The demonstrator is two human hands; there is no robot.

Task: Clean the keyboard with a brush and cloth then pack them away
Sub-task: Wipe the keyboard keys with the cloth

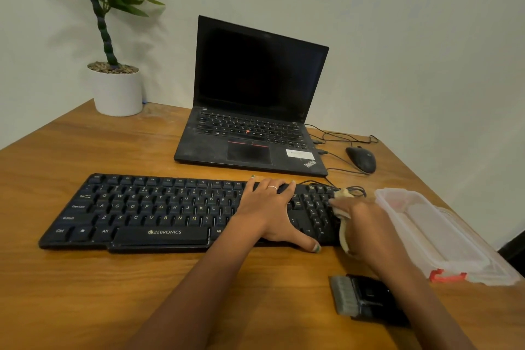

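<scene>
A person's two bare arms reach over a wooden table (85, 278), seen from a camera worn on the head. A black keyboard (147, 213) lies across the middle of the table. The left hand (270, 213) rests flat on the right part of the keyboard, fingers straight and spread toward twelve o'clock, thumb stretched out toward four o'clock past the front edge; it holds nothing. Just to its right, at three o'clock, the right hand (366, 224) presses a pale cloth (342, 207) onto the number keys at the keyboard's right end. The hand is blurred, and the cloth bunches out from under it, so the fingers seem curled around the cloth.

At five o'clock from the keyboard, near the table's front, lies a brush (366, 301) with grey bristles and a black body, partly hidden by the right forearm. At three o'clock, just beside the right hand, sits a clear plastic box (431, 230) with red clips.

Behind the keyboard, at twelve o'clock, stands an open laptop (255, 111) with a dark screen. A black mouse (361, 159) sits to its right. A potted plant (116, 85) stands at ten o'clock.
</scene>
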